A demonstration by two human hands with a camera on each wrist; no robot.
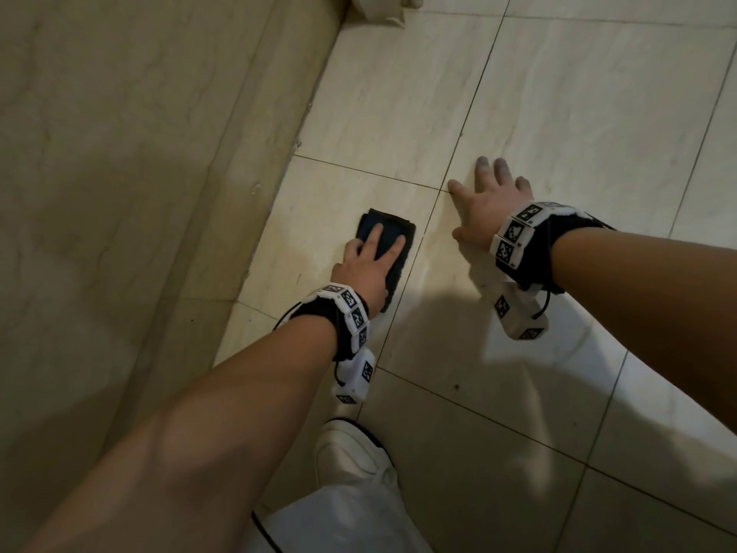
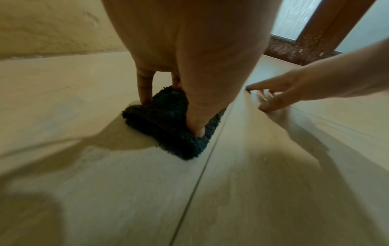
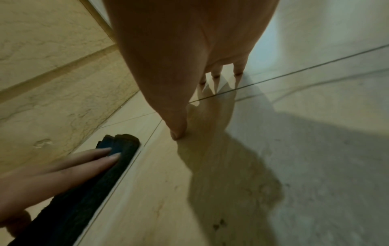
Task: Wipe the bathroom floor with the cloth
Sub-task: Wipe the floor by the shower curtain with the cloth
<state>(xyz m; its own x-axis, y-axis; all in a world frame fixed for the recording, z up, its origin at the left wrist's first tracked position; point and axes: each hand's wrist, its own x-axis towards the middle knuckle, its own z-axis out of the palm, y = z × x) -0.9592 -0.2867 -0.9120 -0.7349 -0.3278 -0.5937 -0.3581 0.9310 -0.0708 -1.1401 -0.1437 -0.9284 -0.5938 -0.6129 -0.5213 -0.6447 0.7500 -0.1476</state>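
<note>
You are mid-wipe on the tiled floor (image 1: 558, 113), beside the wall (image 1: 119, 153). The dark folded cloth (image 1: 399, 269) lies flat on a tile just left of a grout line, near the wall's foot. Your left hand (image 1: 365, 269) presses it down with straight fingers, released rather than grasping. Your right hand (image 1: 488, 201) is spread flat on the floor, bracing you, holding nothing. Next, I judge, you need steady downward pressure while you slide the cloth across the neighbouring tiles.
</note>
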